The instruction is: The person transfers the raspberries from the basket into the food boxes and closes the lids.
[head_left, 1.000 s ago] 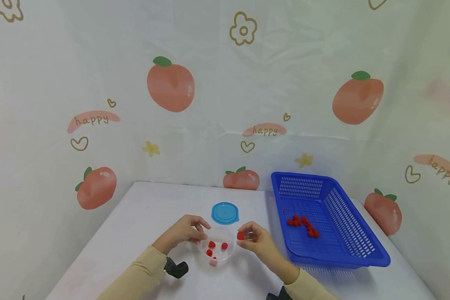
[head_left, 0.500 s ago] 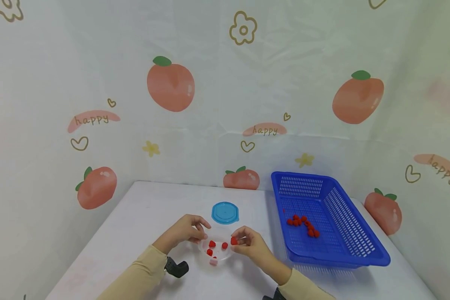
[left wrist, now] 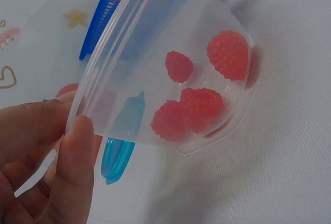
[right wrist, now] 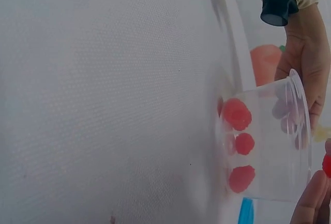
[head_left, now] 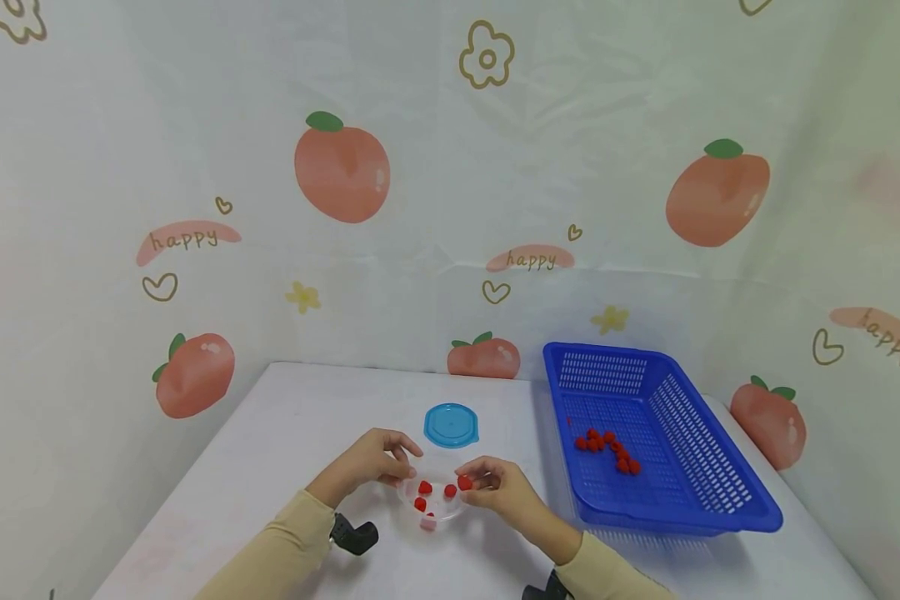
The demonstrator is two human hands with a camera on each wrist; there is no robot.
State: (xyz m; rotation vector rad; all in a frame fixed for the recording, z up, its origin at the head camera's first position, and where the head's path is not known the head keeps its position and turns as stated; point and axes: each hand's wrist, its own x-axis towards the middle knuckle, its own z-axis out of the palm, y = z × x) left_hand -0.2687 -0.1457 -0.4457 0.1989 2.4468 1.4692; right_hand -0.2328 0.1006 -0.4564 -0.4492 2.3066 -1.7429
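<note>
The right hand (head_left: 506, 493), pinching a berry (head_left: 464, 482), has edged nearer the tub (left wrist: 155, 43), berry unreleased; the left hand (head_left: 367, 465) grips its rim (left wrist: 101, 61).

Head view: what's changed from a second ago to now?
The right hand, pinching a red berry, moved left and slightly toward the wearer, bringing the berry to the right side of the clear tub. No visible new grasp or release.

Unchanged: left hand pinching the tub's rim, blue lid, blue basket and its berries.
</note>
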